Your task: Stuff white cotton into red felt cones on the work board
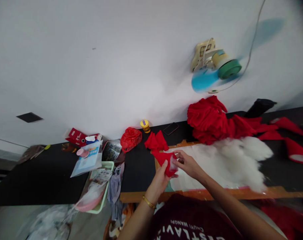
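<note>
A small red fabric cone point(164, 160), with white stuffing point(172, 163) showing at its open end, is held in front of me above the table's near side. My left hand point(163, 173) grips it from below, thumb on the cloth. At the mouth of the cone, my right hand point(188, 163) has its fingers bent together against the white stuffing. Just beyond, other red fabric pieces point(156, 141) lie on the black table. To the right, a heap of loose white fibre filling point(238, 156) rests on a white sheet point(191, 176).
Behind the filling stands a large red fabric pile point(208, 120); more red cones point(298, 150) lie far right. A phone point(171, 128), yellow-lidded jar point(145, 126) and red plastic bag point(131, 139) sit near the wall. A green basket point(110, 165) is left. A blue-bladed fan point(216, 70) hangs above.
</note>
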`<state>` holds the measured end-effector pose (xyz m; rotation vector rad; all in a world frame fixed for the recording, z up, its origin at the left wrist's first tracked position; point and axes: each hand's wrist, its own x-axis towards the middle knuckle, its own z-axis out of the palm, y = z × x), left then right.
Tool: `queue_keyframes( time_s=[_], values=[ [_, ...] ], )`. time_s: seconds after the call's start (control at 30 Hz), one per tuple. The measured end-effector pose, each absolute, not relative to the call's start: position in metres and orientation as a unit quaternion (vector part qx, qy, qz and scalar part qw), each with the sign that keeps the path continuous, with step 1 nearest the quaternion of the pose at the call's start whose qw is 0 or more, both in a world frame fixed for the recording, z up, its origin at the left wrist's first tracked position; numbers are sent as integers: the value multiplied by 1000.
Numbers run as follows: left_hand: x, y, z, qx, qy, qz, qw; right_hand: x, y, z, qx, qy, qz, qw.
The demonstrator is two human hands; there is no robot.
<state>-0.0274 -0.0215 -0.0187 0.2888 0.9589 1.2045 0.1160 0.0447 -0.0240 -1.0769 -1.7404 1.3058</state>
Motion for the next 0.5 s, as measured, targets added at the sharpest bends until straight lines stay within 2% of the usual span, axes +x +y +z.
queue_keyframes(
  time_s=[0.13, 0.27, 0.37, 0.5],
  values=[
    [-32, -17, -15, 106, 402, 606, 678, 115, 39, -23, -444, -704, 433, 346],
    [-48, -7, -7, 30, 385, 585, 713, 114, 34, -19, -396, -774, 337, 361],
    [-52, 3, -4, -17, 416, 571, 708, 115, 27, -14, -365, -789, 284, 405],
    [-41, 15, -2, -57, 411, 597, 687, 115, 14, -16, -404, -754, 259, 448]
  ],
)
